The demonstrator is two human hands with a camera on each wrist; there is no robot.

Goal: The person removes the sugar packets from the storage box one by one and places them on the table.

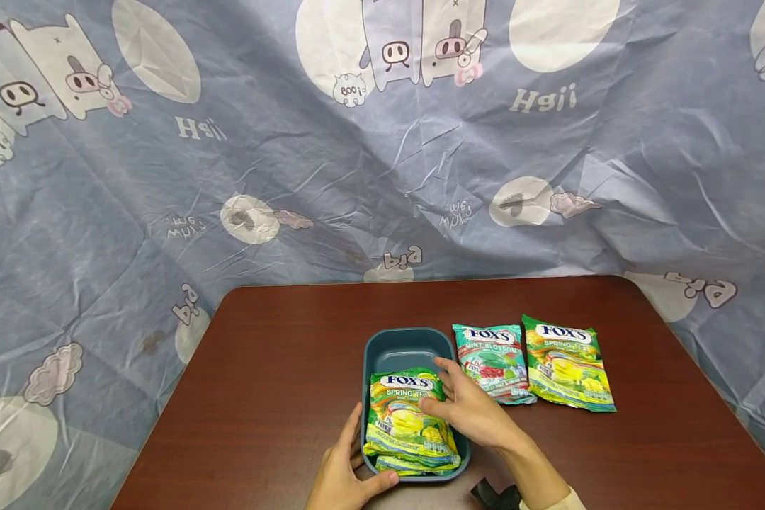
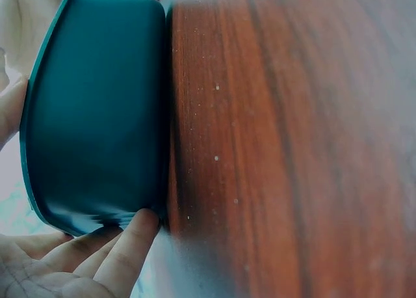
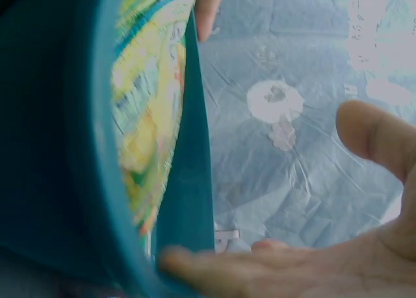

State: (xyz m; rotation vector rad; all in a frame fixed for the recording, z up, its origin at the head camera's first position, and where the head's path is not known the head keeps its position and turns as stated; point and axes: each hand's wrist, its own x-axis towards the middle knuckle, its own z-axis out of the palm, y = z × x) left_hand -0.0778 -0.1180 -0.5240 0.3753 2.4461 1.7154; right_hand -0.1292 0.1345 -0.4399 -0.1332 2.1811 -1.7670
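A dark teal plastic box (image 1: 408, 338) stands near the table's front. Inside it lies a green and yellow Fox's Spring Tea candy bag (image 1: 408, 418), with the edge of another similar bag (image 1: 414, 467) showing below it. My left hand (image 1: 344, 467) holds the box at its front left corner, thumb on the front rim and fingers along the left wall; the left wrist view shows those fingers (image 2: 127, 252) against the outer wall. Over the box's right side is my right hand (image 1: 468, 407), thumb and fingers spread apart. Its fingertips are by the rim in the right wrist view.
Right of the box, a teal Fox's Mint Blossom candy bag (image 1: 494, 361) and another Fox's Spring Tea bag (image 1: 567, 365) lie side by side on the brown table (image 1: 280, 375). A printed grey-blue cloth (image 1: 331, 177) hangs behind the table. A black object (image 1: 497, 496) is at the right wrist.
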